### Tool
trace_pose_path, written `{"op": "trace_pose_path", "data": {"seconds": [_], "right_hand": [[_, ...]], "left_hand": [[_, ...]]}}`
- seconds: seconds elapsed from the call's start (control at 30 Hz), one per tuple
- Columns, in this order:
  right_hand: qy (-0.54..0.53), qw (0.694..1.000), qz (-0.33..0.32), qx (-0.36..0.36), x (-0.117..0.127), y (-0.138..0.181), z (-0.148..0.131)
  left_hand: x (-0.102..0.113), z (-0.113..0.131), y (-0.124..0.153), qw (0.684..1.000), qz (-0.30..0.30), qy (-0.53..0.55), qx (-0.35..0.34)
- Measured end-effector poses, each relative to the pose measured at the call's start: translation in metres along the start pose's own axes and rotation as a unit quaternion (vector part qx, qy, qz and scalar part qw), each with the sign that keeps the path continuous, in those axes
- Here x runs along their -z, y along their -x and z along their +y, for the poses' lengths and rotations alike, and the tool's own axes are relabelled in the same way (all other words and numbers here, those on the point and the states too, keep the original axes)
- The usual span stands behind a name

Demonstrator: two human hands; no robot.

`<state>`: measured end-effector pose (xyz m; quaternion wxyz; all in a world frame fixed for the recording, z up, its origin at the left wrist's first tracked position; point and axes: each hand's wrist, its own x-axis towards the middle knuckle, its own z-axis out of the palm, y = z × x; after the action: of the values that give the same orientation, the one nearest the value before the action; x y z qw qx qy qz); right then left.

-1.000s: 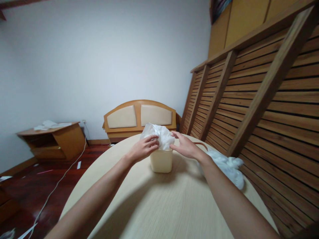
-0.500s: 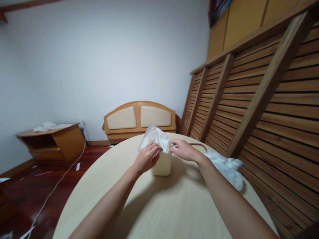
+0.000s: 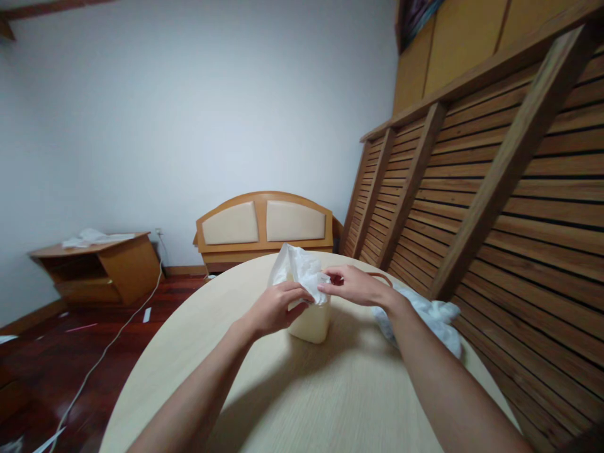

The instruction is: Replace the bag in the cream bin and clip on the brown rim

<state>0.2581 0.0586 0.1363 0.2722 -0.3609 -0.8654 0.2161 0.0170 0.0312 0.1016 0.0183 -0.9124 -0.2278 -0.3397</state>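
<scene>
A small cream-coloured bin (image 3: 309,327) stands on the round table (image 3: 358,396) in front of me. A white plastic bag (image 3: 298,264) covers its top and bunches up above the rim. My left hand (image 3: 276,308) is at the near left of the rim, its fingers closed on the bag's edge. On the right side, my right hand (image 3: 356,286) pinches the bag between thumb and fingers. The bin's opening is hidden under the plastic and my hands.
Behind my right forearm lies a knotted white plastic bag (image 3: 436,314), beside a thin brown curved strip (image 3: 381,275). A slatted wooden panel (image 3: 472,189) leans along the right. A headboard (image 3: 264,220) and a low cabinet (image 3: 113,270) stand beyond the table.
The bin has shifted slightly towards me and to the right, now a little tilted. The bag sits lower over it, and my left hand has moved right along the rim.
</scene>
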Motion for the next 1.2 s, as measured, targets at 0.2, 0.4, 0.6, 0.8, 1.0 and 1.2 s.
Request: {"op": "trace_pose_path", "data": {"seconds": [0.2,0.4,0.6,0.8,1.0,1.2], "right_hand": [[-0.005,0.999,-0.042,0.008,-0.003,0.000,0.003],[0.004,0.998,-0.066,0.017,0.003,0.005,-0.004],[0.060,0.996,0.069,-0.002,0.014,0.011,-0.023],[0.013,0.999,-0.043,0.023,0.017,0.013,-0.028],[0.034,0.999,0.005,0.016,0.015,0.012,-0.021],[0.091,0.990,0.106,0.015,0.018,0.014,-0.039]], "left_hand": [[0.005,0.024,-0.010,0.999,-0.035,0.014,-0.019],[0.016,0.039,-0.012,0.998,-0.060,0.014,-0.003],[0.016,0.033,-0.011,0.999,-0.038,0.011,0.008],[0.023,0.045,-0.014,0.995,-0.045,0.085,0.019],[0.032,0.044,-0.012,0.985,-0.001,0.159,0.069],[0.030,0.033,-0.009,0.978,0.046,0.168,0.115]]}}
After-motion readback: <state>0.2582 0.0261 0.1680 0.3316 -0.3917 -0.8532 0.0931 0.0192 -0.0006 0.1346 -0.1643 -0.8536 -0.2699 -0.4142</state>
